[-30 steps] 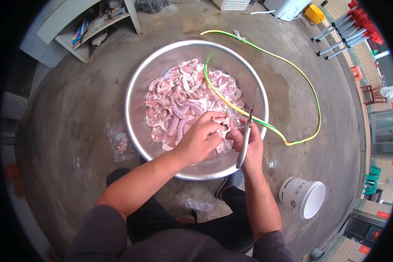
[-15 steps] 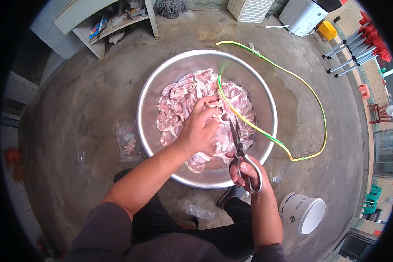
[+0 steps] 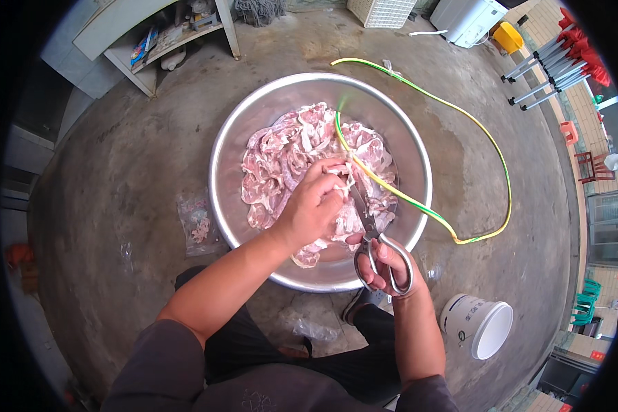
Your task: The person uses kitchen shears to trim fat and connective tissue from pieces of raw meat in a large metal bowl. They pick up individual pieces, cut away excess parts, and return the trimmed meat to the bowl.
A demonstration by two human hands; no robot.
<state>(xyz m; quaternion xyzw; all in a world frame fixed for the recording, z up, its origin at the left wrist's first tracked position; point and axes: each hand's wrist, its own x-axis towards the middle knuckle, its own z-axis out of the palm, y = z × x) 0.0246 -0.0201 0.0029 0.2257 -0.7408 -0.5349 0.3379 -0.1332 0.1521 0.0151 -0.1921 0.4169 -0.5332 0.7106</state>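
A wide metal basin [image 3: 218,172] in front of me holds many pieces of raw pink meat [image 3: 261,189] with pale skin and fat. My left hand [image 3: 312,206] is over the middle of the pile, its fingers pinching a piece of meat [image 3: 343,177]. In my right hand [image 3: 393,266], near the basin's front right rim, is a pair of metal scissors [image 3: 369,226]. Their handles are spread apart, and the blades point up beside the piece at my left fingertips. The fingers partly hide where blades and meat meet.
A green-and-yellow hose [image 3: 484,130] runs over the basin's right rim onto the meat. To the right lies a white bucket [image 3: 460,323] on its side. A clear plastic bag [image 3: 199,226] with pinkish scraps rests left of the basin; another clear bag [image 3: 316,328] is near my feet.
The scissors' handles have spread wider, and the blades have moved up and left to the meat at my left fingertips. My left hand keeps its pinch. The whole view has shifted slightly.
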